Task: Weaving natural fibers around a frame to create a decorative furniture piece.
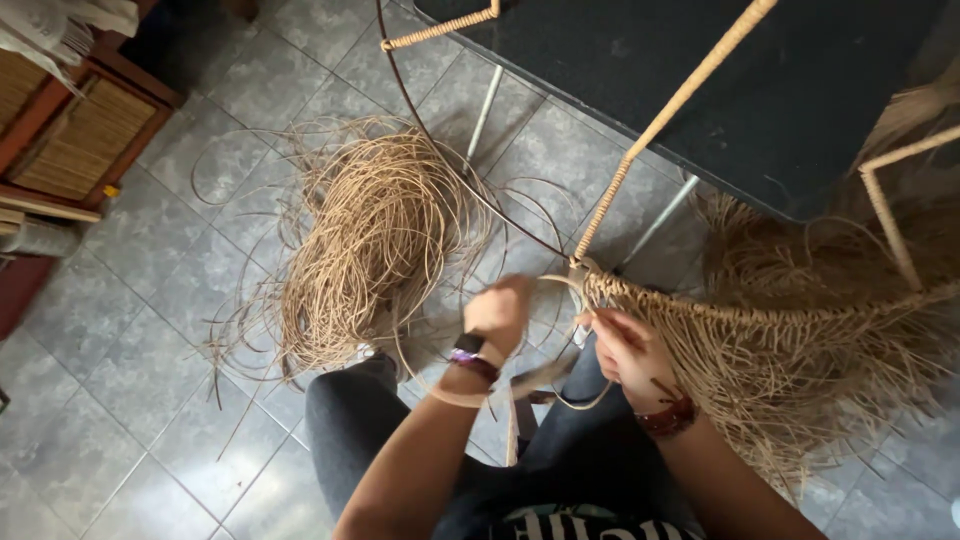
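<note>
While gripping rattan strands, left hand and right hand both clenched at woven edge

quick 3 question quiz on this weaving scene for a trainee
1. True or false: the loose rattan bundle lies on the tiled floor.
2. Which hand is at the woven edge of the frame: A left, B right?
3. Fill in: both wrists wear ____.

Key
1. True.
2. B: the right hand pinches the edge, while the left hand pulls a strand.
3. Bracelets.
</note>
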